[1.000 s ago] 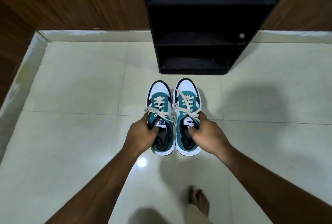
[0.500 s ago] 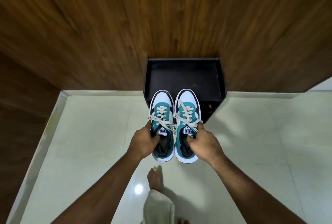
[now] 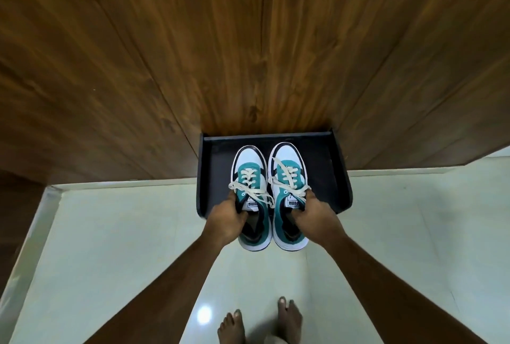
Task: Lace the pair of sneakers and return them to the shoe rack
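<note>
Feet (image 3: 259, 327), bare, stand nearest to us on a pale glossy tiled floor (image 3: 110, 261), where a small bright spot of light (image 3: 204, 314) reflects just left of them. From the bottom corners we see two bare forearms reaching forward and converging. Our left hand (image 3: 225, 219) is curled around the inner collar of the left sneaker (image 3: 252, 192), fingers tucked into the opening. Our right hand (image 3: 317, 218) grips the right sneaker (image 3: 287, 189) the same way, fingers hooked inside its collar. Both shoes are teal and white with black trim, cream laces threaded through the eyelets and tied loosely, toes pointing away from us, side by side and nearly touching. Their front halves lie over the top of a black shoe rack (image 3: 340, 178), while the heels overhang the floor; we cannot tell whether the soles touch the rack. Nothing else sits on that top surface. Behind the rack rises a dark wood-panelled wall (image 3: 248, 40), meeting the floor along a pale skirting strip (image 3: 124, 182) that also runs down the left edge.
</note>
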